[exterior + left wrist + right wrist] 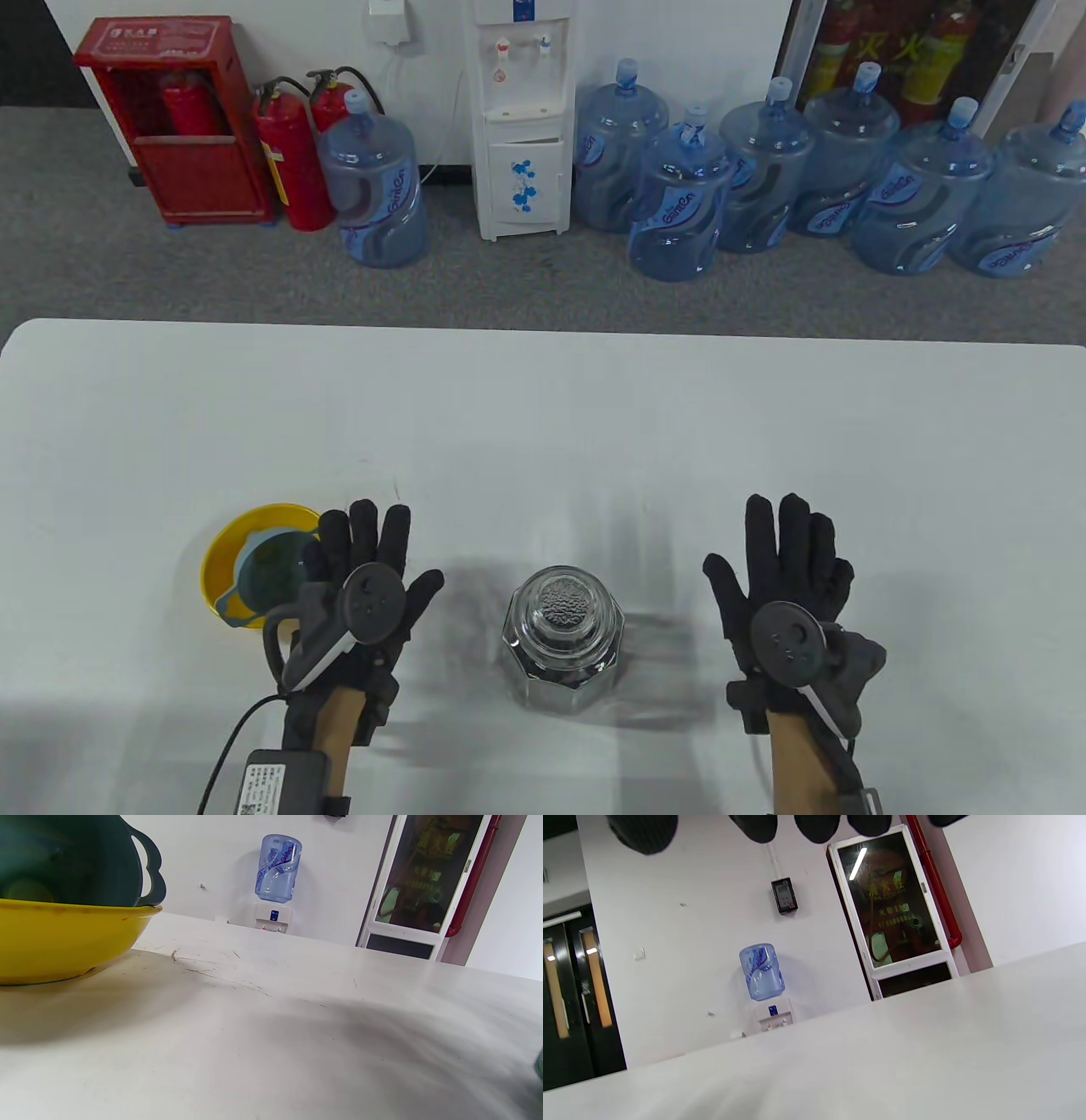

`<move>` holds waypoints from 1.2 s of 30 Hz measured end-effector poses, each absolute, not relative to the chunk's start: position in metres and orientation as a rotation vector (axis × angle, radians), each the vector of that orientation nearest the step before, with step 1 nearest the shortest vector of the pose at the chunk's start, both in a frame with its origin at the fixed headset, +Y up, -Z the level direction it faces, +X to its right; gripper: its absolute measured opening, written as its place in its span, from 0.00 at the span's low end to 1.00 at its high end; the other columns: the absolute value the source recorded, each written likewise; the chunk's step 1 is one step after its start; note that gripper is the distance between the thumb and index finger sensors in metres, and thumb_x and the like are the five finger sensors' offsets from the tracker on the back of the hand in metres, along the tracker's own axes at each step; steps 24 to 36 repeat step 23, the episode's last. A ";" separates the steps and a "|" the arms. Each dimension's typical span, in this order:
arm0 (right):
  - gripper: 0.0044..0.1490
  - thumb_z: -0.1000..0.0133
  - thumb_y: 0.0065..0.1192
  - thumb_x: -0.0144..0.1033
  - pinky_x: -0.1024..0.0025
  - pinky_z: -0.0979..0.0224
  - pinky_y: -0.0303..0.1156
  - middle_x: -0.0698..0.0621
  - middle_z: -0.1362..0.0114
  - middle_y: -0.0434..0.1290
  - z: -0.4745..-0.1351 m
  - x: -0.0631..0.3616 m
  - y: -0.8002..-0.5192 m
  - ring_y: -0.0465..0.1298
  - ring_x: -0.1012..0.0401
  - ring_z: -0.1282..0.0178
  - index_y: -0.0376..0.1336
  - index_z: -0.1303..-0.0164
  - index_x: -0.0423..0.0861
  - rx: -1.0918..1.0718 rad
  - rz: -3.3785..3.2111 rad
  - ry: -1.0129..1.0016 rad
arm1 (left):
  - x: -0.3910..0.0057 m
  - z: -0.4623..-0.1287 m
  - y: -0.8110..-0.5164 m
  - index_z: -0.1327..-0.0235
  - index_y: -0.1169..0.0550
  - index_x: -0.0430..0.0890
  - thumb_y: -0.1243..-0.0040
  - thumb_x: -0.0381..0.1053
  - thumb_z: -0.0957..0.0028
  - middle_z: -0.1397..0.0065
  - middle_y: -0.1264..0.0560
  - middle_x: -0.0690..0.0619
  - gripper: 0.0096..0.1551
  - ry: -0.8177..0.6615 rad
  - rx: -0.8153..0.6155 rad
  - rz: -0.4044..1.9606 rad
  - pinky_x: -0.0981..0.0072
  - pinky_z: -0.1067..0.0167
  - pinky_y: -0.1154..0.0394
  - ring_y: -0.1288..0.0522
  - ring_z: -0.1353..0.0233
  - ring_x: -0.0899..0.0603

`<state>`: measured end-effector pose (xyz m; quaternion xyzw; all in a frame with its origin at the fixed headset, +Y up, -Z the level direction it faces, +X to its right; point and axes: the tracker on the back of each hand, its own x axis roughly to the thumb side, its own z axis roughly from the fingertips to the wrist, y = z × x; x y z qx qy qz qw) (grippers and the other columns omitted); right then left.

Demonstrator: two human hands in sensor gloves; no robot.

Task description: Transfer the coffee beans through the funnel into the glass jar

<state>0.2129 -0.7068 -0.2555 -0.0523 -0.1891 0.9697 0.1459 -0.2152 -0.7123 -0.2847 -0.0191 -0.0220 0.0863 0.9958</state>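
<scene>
One glass jar (562, 638), one yellow bowl (222, 552), one funnel (259, 581), two gloved hands, seven water bottles on the floor

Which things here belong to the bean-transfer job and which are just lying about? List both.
Job:
- glass jar, beans visible inside
- dark funnel, sitting in the yellow bowl
- left hand and right hand, both spread flat, holding nothing

Lying about:
- water bottles on the floor
- water dispenser
- fire extinguishers and red cabinet
</scene>
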 end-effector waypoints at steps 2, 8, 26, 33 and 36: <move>0.49 0.32 0.41 0.70 0.28 0.18 0.44 0.42 0.04 0.38 -0.257 0.215 -0.711 0.41 0.40 0.08 0.40 0.05 0.57 -0.165 2.808 -0.518 | -0.215 -0.285 -0.712 0.14 0.57 0.59 0.70 0.75 0.47 0.11 0.63 0.46 0.47 -0.045 -0.038 0.167 0.40 0.23 0.62 0.67 0.15 0.32; 0.49 0.32 0.42 0.69 0.28 0.18 0.44 0.42 0.04 0.38 -0.258 0.212 -0.713 0.41 0.39 0.08 0.40 0.05 0.57 -0.152 2.814 -0.493 | -0.214 -0.286 -0.712 0.14 0.57 0.59 0.70 0.75 0.47 0.11 0.63 0.46 0.47 -0.048 -0.033 0.145 0.40 0.23 0.62 0.67 0.15 0.32; 0.49 0.32 0.43 0.69 0.28 0.19 0.44 0.42 0.04 0.39 -0.258 0.209 -0.714 0.42 0.38 0.09 0.41 0.05 0.56 -0.126 2.797 -0.468 | -0.214 -0.285 -0.715 0.14 0.57 0.59 0.70 0.75 0.47 0.11 0.63 0.46 0.47 -0.029 -0.052 0.140 0.40 0.23 0.63 0.68 0.15 0.32; 0.49 0.32 0.43 0.69 0.28 0.19 0.44 0.42 0.04 0.39 -0.258 0.209 -0.714 0.42 0.38 0.09 0.41 0.05 0.56 -0.126 2.797 -0.468 | -0.214 -0.285 -0.715 0.14 0.57 0.59 0.70 0.75 0.47 0.11 0.63 0.46 0.47 -0.029 -0.052 0.140 0.40 0.23 0.63 0.68 0.15 0.32; 0.49 0.32 0.43 0.69 0.28 0.19 0.44 0.42 0.04 0.39 -0.258 0.209 -0.714 0.42 0.38 0.09 0.41 0.05 0.56 -0.126 2.797 -0.468 | -0.214 -0.285 -0.715 0.14 0.57 0.59 0.70 0.75 0.47 0.11 0.63 0.46 0.47 -0.029 -0.052 0.140 0.40 0.23 0.63 0.68 0.15 0.32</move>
